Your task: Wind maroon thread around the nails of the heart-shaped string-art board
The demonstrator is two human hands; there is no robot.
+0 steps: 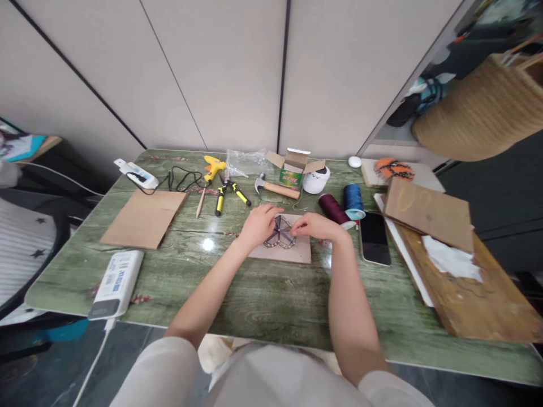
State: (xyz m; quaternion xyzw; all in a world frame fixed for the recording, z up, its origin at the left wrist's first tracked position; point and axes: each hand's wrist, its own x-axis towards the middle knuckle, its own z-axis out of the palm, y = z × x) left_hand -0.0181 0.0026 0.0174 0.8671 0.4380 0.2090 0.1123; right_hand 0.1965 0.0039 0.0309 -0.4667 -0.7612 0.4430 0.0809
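Note:
A small board (297, 252) lies in the middle of the green table (254, 294), with a heart-shaped pattern of nails and dark thread (280, 233) on it. My left hand (258, 223) rests on the board's left edge, fingers curled onto the nails. My right hand (316, 226) is at the pattern's right side, fingertips pinched together, seemingly on the thread. A dark red thread spool (333, 208) and a blue spool (353, 200) lie just right of my right hand.
Behind the board lie a hammer (275, 187), yellow-handled pliers (227, 195), a glue gun (212, 166) and an open box (293, 168). A cardboard sheet (144, 217) and power bank (116, 282) are left. A phone (374, 237) and wooden boards (458, 265) are right.

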